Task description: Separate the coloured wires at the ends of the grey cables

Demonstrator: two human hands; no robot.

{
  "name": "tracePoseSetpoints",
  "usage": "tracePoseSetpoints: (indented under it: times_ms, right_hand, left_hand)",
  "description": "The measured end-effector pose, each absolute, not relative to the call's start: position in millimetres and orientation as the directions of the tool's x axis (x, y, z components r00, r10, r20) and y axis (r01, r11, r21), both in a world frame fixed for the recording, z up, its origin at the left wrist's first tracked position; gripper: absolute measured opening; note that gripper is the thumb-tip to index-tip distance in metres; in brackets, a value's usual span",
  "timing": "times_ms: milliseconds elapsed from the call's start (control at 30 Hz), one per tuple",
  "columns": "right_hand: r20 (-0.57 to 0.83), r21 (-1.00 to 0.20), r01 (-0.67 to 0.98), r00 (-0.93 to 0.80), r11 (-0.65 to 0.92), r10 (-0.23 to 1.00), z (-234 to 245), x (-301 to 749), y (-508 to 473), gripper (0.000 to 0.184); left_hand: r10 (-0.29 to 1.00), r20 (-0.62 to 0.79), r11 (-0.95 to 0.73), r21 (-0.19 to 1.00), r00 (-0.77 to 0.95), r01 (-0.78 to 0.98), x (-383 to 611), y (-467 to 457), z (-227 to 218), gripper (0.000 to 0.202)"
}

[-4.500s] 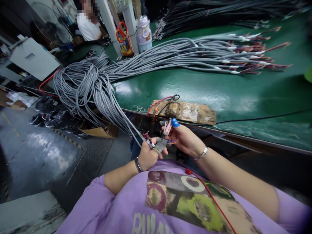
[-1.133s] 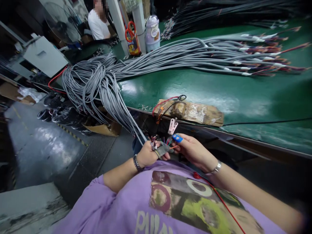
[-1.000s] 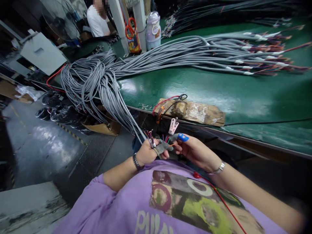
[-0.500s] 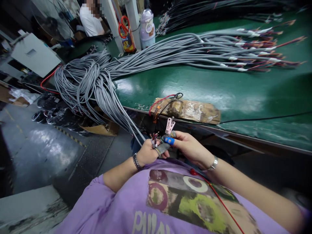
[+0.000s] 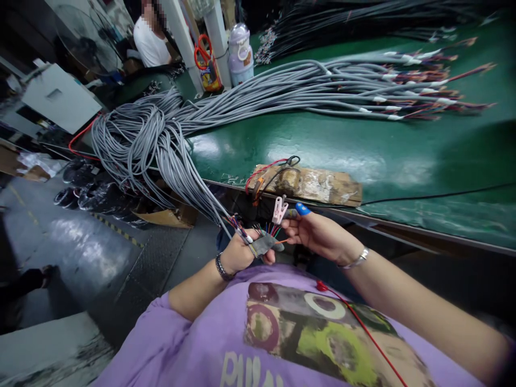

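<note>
My left hand [image 5: 238, 252] is closed round the end of a grey cable [image 5: 209, 206], close to my chest. Thin coloured wires [image 5: 269, 231] fan out of that cable end past a grey finger cover. My right hand [image 5: 318, 232] sits just right of the wires, with a blue cap on the thumb. Its fingers hold a pale pink clip [image 5: 279, 209] above the wire ends. A red lead [image 5: 355, 328] runs down over my purple shirt.
A big bundle of grey cables [image 5: 169, 129] spills over the edge of the green table [image 5: 330, 140], their stripped ends at the far right. A taped brown board [image 5: 318, 185] with red and black leads lies at the near edge. A person sits at the far left.
My right hand has drawn away to the right of the wire ends, still with the pink clip. The left hand keeps its hold on the cable. A dark shoe has appeared at the left edge.
</note>
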State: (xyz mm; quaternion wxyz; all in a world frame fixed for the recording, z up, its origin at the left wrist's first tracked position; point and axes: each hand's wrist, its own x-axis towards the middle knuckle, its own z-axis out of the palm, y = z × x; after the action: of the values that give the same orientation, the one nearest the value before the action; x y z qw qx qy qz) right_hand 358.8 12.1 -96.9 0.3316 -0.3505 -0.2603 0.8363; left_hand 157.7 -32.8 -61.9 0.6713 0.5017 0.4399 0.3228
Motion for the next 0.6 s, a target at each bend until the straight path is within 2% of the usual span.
tracePoseSetpoints:
  times_ms: [67,133,233,300,367,433,500,600]
  right_hand:
    - [-0.378,-0.696,-0.348,-0.567,-0.628,0.732,-91,355,18,0.039]
    - [-0.317,-0.771,-0.324,-0.551,-0.548,0.772,-85,348,21,0.043]
    - [-0.184,-0.929,-0.247,-0.339,-0.276,0.922,-80,339,18,0.049]
    - [-0.118,-0.968,-0.193,-0.219,-0.162,0.969,-81,335,16,0.054]
    - [-0.161,-0.942,-0.24,-0.297,-0.236,0.941,-82,332,14,0.059]
    - [-0.219,-0.854,-0.322,-0.491,-0.409,0.843,-80,330,14,0.066]
    - [-0.219,-0.767,-0.373,-0.613,-0.522,0.759,-77,327,14,0.072]
    - [-0.197,-0.709,-0.447,-0.616,-0.545,0.762,-74,324,14,0.072]
  left_hand:
    - [0.866,-0.263,0.297,0.955,0.426,-0.016,160,-29,-59,0.052]
    - [0.864,-0.256,0.305,0.951,0.433,-0.047,164,-24,-57,0.051]
    - [0.861,-0.262,0.333,0.938,0.437,-0.095,170,-19,-56,0.051]
    - [0.856,-0.265,0.35,0.929,0.445,-0.119,173,-16,-58,0.051]
    - [0.853,-0.263,0.354,0.926,0.45,-0.129,175,-14,-60,0.051]
    - [0.85,-0.261,0.349,0.929,0.458,-0.119,176,-12,-62,0.052]
    - [0.845,-0.258,0.341,0.935,0.468,-0.101,177,-11,-63,0.052]
    - [0.844,-0.262,0.337,0.938,0.468,-0.083,176,-12,-63,0.054]
